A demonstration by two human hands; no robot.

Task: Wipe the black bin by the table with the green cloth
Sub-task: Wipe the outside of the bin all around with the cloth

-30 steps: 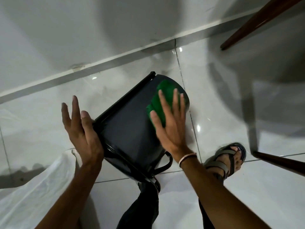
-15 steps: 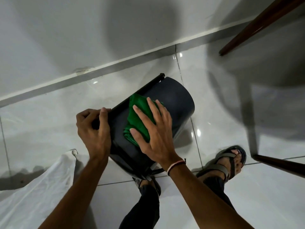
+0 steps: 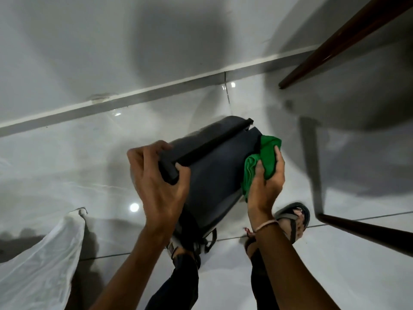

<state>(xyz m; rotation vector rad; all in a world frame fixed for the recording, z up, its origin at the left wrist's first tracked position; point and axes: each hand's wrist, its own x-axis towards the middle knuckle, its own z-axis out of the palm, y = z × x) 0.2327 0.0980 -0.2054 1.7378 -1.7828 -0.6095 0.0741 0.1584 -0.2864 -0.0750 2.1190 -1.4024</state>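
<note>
The black bin [image 3: 218, 173] is tipped over above the tiled floor, its base end pointing away towards the wall. A raised black bar runs along its upper side. My left hand [image 3: 156, 184] grips the near end of that bar. The green cloth [image 3: 261, 162] is bunched against the bin's right flank, and my right hand [image 3: 266, 186] clutches it there, thumb on top and fingers wrapped round the outside. The bin's open end and handle, near my feet, are mostly hidden behind my forearms.
Dark wooden table legs stand at the upper right [image 3: 348, 39] and the right edge [image 3: 366, 231]. A white plastic bag [image 3: 42, 260] lies on the floor at lower left. My sandalled foot [image 3: 292, 222] is just right of the bin. The wall skirting [image 3: 134, 97] runs behind.
The bin has rolled so its bar now faces up. My right hand slid the cloth from the top face round to the right flank. My left hand kept its grip on the bar.
</note>
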